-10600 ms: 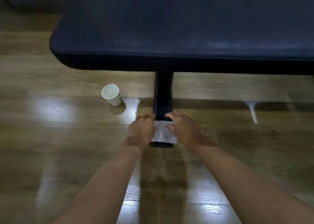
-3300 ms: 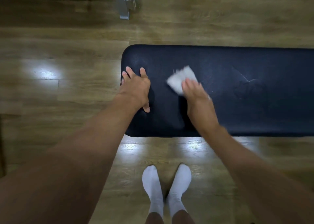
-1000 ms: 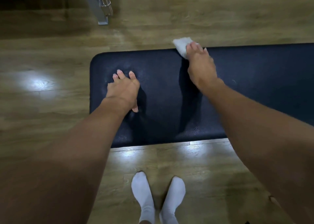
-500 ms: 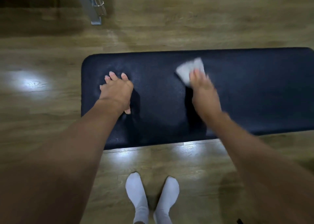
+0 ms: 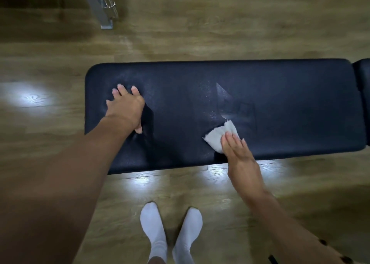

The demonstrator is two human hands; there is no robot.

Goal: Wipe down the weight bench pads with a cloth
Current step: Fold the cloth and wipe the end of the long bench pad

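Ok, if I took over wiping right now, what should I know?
The left hand rests flat on the long pad, near its left end. The right hand presses the white cloth with straight fingers onto the pad's near edge, right of the middle. Done: some wiping, judging by a damp-looking streak beyond the cloth; how much, I cannot tell. Left: likely the rest of this pad, then the second pad at the right edge.

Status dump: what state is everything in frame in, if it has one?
bench pad: level, creased and speckled right of middle.
left hand: open, flat on its left end.
right hand: open, straight fingers pressing the cloth.
cloth: folded, lying by the pad's near edge.
second pad: beside the right end, mostly out of frame.
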